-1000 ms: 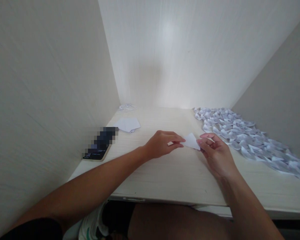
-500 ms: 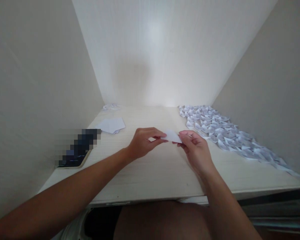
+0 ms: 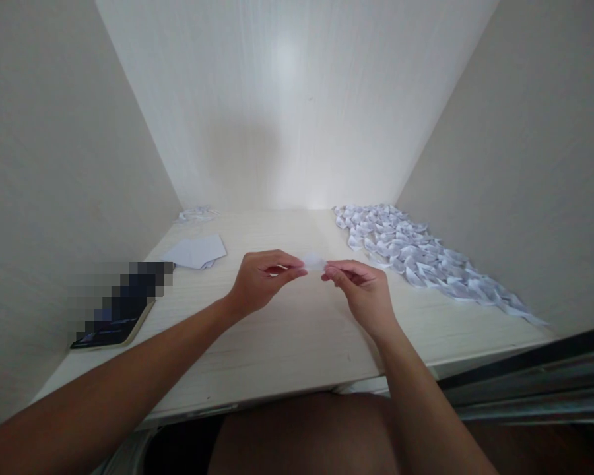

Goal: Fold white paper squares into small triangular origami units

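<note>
Paper (image 3: 313, 262) is up between both hands over the middle of the counter (image 3: 287, 349), one end pinched by the left hand (image 3: 267, 277), the other by the right hand (image 3: 366, 287), thumbs against fingers. My guess is that gripping both ends keeps it flat. Folded bits (image 3: 410, 251) run along the right wall (image 3: 515, 165), likely to stay out from under the arms; the stack (image 3: 195, 252) sits left, just beside the phone (image 3: 106, 333), scraps (image 3: 195, 214) in the far corner. Walls box in the back and sides, so the easiest room looks to be toward the front edge (image 3: 297, 394).
</note>
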Demonstrator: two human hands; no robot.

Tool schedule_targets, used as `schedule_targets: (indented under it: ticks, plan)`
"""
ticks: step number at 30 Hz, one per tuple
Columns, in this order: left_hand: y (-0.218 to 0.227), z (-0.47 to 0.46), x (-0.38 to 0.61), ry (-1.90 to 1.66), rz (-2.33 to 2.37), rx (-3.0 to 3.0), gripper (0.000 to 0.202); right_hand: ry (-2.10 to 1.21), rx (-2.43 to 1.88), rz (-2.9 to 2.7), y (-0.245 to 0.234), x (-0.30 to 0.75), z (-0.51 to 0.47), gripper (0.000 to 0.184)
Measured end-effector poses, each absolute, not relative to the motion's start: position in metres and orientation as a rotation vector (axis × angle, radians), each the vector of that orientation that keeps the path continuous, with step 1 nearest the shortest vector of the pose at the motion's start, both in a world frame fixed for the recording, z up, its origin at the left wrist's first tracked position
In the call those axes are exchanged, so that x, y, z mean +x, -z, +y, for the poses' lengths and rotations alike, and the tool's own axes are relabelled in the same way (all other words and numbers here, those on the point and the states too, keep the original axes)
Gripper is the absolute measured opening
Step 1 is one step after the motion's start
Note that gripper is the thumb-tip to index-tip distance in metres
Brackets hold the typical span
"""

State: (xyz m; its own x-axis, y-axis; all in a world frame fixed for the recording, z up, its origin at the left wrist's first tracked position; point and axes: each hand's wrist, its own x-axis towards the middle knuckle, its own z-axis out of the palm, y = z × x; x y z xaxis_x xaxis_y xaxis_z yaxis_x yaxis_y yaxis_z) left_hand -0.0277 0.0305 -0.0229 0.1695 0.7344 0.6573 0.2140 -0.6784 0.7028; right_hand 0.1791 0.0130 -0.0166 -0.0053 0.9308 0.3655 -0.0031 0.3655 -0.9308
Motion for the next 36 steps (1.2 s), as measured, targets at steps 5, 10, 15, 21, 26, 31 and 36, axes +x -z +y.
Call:
schedule_targets:
  ticks: [5, 10, 15, 21, 26, 31, 36]
  plan:
    - [0.023, 0.029, -0.022, -1.425, 0.833, 1.735, 0.01, -0.929, -1.014, -1.296, 0.018, 0.173, 0.013, 0.019]
    - [0.02, 0.027, -0.016, -1.36, 0.854, 1.455, 0.017, -1.006, -1.022, -1.17, 0.022, 0.166, 0.014, 0.019]
    - [0.019, 0.025, -0.014, -1.366, 0.873, 1.301, 0.02, -1.05, -0.975, -1.074, 0.026, 0.161, 0.014, 0.018]
    - [0.019, 0.022, -0.012, -1.416, 0.902, 1.302, 0.02, -1.011, -0.915, -1.033, 0.027, 0.156, 0.015, 0.02]
    - [0.019, 0.022, -0.012, -1.474, 0.899, 1.416, 0.016, -0.986, -0.883, -1.027, 0.028, 0.153, 0.015, 0.019]
    - [0.021, 0.023, -0.014, -1.513, 0.865, 1.49, 0.013, -1.004, -0.862, -1.017, 0.029, 0.153, 0.016, 0.02]
    - [0.02, 0.023, -0.014, -1.513, 0.866, 1.518, 0.011, -1.068, -0.835, -1.016, 0.027, 0.157, 0.015, 0.022]
